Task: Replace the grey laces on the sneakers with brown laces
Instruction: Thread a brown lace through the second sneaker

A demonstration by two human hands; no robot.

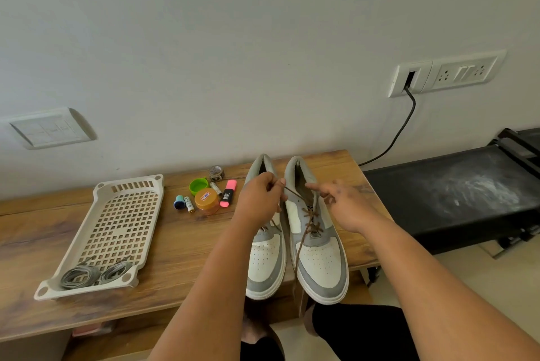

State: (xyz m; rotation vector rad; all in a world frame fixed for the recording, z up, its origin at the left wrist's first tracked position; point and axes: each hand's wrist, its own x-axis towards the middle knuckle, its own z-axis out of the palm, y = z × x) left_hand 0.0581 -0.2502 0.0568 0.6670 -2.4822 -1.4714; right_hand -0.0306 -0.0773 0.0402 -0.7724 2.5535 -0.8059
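Observation:
Two grey-and-white sneakers stand side by side on the wooden table, toes toward me: the left sneaker and the right sneaker. A brown lace is threaded through the right sneaker's eyelets, and one end trails down over its toe. My left hand pinches the lace's other end and holds it up and to the left, over the left sneaker. My right hand touches the right sneaker's upper eyelets, index finger pointing left. Two bundles of grey laces lie in the white tray's near end.
The white perforated tray sits at the table's left. Behind the sneakers are a green cap, an orange-lidded jar, a pink highlighter, batteries and a tape roll. A black bench stands to the right; a cable runs to the wall socket.

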